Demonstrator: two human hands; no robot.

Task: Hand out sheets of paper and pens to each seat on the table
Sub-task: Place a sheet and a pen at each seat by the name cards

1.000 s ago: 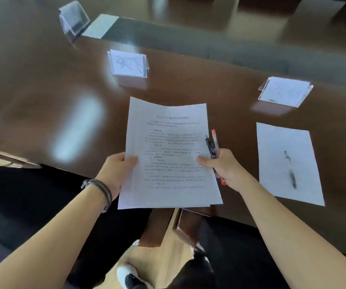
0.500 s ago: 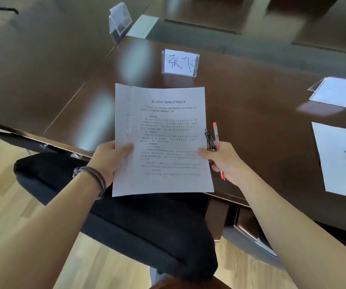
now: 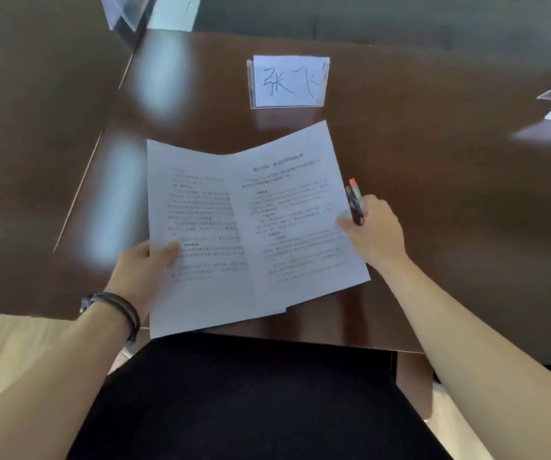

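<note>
Left hand [image 3: 141, 270]: fingers hold the papers [image 3: 197, 234].
Right hand [image 3: 375, 235]: fingers pull off the top sheet [image 3: 297, 214] and hold the pens [image 3: 355, 202].
Place: above the tabletop [image 3: 433, 227], near the name card [image 3: 289, 81].
Left to do: this seat has no sheet or pen yet.

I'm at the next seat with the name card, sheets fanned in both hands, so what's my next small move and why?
Probably draw the top sheet free with the right hand and lay it in front of the name card. It has already slid off the stack that the left hand grips, and that spot on the table has no paper. The pens follow.
</note>
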